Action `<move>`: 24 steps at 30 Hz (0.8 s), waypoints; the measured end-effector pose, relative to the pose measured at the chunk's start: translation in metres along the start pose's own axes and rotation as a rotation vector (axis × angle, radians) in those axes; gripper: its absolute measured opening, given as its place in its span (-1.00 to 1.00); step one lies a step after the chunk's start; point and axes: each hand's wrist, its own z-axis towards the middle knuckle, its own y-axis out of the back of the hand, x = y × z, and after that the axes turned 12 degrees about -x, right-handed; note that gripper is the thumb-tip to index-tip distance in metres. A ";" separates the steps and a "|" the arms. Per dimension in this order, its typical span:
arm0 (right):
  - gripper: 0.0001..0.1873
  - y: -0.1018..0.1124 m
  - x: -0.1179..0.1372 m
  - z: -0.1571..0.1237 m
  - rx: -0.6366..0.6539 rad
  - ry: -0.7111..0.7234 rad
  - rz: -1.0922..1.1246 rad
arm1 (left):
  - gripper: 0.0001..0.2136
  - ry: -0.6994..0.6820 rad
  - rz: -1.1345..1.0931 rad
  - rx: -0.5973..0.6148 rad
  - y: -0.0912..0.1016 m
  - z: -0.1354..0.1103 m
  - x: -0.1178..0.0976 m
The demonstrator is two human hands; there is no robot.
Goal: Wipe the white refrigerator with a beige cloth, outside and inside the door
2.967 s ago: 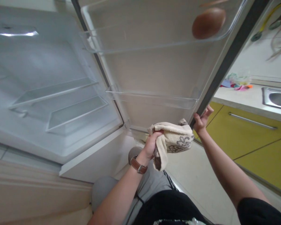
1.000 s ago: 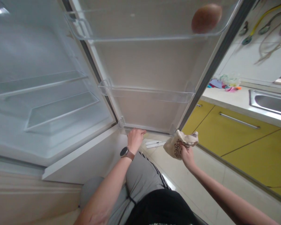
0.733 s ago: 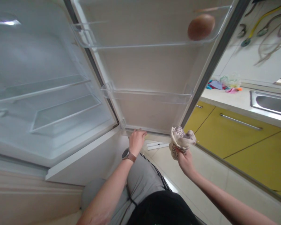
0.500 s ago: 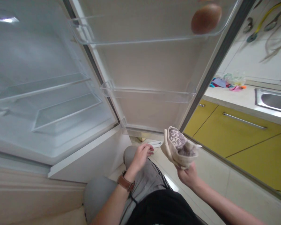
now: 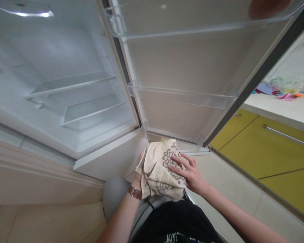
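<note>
A cream cloth with a grey-brown floral pattern lies loosely folded and draped above my lap. My left hand, with a brown watch on its wrist, is under the cloth's left side and bears it; most of its fingers are hidden. On top of the cloth's right side rests my right hand, fingers spread and stretched out over the pattern. The opened fridge door stands right ahead of both hands, with the fridge interior at the left.
Clear door racks cross the door, and a blurred reddish-brown round item sits in the upper one. Glass shelves are inside the fridge. Yellow cabinets and a white counter with colourful items stand at the right.
The cloth has moved left from beside my lap, in my right hand, to over my left hand. It has unfolded somewhat, and my right fingers have spread over it. The view has shifted left.
</note>
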 end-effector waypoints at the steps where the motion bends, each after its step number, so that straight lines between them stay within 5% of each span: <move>1: -0.48 -0.002 -0.003 -0.002 -0.004 -0.020 0.005 | -0.41 0.001 -0.022 -0.010 -0.001 0.002 -0.003; 6: -0.47 0.004 -0.015 0.007 0.102 -0.074 0.184 | -0.38 -0.043 -0.037 -0.052 0.007 0.014 -0.011; 11: -0.54 0.022 -0.003 0.031 0.145 -0.403 0.601 | -0.49 -0.006 -0.017 -0.073 0.013 0.017 -0.011; 14: -0.23 0.023 0.013 0.043 0.271 -0.558 0.674 | -0.52 0.054 -0.013 -0.062 0.008 0.019 -0.008; 16: -0.29 0.022 0.020 0.050 0.294 -0.654 0.691 | -0.53 0.068 -0.027 -0.074 0.004 0.020 -0.005; 20: -0.85 0.032 0.024 0.064 0.325 -0.532 0.798 | -0.59 -0.002 -0.087 -0.158 0.000 0.019 -0.003; 24: -0.80 0.042 0.025 0.069 0.413 -0.428 0.842 | -0.62 -0.050 -0.118 -0.136 -0.005 0.014 0.000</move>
